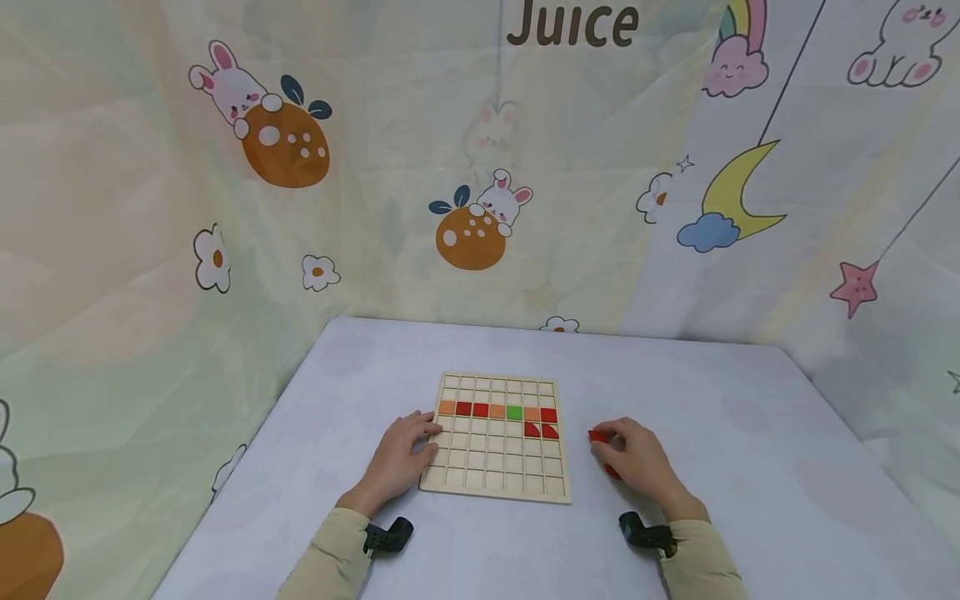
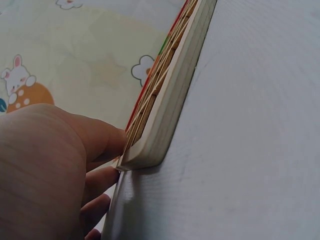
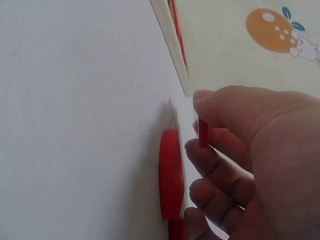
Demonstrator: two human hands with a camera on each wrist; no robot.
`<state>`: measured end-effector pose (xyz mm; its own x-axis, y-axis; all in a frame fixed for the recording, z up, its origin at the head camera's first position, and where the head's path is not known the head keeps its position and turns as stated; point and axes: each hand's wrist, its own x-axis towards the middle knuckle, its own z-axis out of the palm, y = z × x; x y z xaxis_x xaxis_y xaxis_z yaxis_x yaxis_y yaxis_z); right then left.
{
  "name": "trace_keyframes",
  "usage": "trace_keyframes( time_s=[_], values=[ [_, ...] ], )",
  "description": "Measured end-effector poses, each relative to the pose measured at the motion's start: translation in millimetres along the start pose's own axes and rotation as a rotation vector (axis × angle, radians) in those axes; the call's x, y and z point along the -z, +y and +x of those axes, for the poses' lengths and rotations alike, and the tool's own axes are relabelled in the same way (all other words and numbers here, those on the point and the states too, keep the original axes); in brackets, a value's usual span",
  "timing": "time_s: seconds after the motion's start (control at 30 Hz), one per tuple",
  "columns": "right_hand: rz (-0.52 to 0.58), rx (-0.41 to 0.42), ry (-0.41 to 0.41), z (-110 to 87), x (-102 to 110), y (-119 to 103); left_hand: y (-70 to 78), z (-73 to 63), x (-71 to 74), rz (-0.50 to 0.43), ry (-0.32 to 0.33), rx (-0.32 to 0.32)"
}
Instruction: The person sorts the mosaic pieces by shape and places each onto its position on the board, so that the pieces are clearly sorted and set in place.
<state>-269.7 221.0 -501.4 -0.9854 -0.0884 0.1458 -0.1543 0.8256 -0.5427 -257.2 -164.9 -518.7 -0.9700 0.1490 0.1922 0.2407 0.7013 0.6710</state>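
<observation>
A pale wooden grid board (image 1: 487,458) lies flat on the table, with one row of orange, red and green square tiles. Below that row at the right, two red pieces (image 1: 541,430) with pale corners fill two cells. My left hand (image 1: 401,458) rests at the board's left edge; in the left wrist view its thumb (image 2: 105,140) touches the board's corner. Right of the board, my right hand (image 1: 636,457) pinches a small red piece (image 3: 203,132) between thumb and fingers. Under that hand, more red pieces (image 3: 171,175) lie on the table, partly hidden in the head view.
The white tabletop (image 1: 750,433) stretches around the board, its far edge against a printed cloth backdrop (image 1: 390,167). A dark wrist camera (image 1: 390,535) is strapped on the left wrist, another camera (image 1: 647,533) on the right.
</observation>
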Motion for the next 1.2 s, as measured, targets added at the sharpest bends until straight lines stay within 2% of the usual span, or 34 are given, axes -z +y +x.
trace_keyframes(
  time_s=[0.5, 0.83, 1.2],
  values=[
    [0.012, -0.003, 0.01, 5.9, -14, -27, 1.6, -0.2, 1.5, -0.003, 0.001, 0.004],
    [0.005, -0.049, 0.019, 12.8, -22, -45, -0.5, -1.0, 0.2, -0.007, -0.005, 0.009],
    [0.002, -0.017, 0.008, 18.0, -31, -72, 0.1, -0.2, -0.1, -0.018, -0.007, 0.024]
  ],
)
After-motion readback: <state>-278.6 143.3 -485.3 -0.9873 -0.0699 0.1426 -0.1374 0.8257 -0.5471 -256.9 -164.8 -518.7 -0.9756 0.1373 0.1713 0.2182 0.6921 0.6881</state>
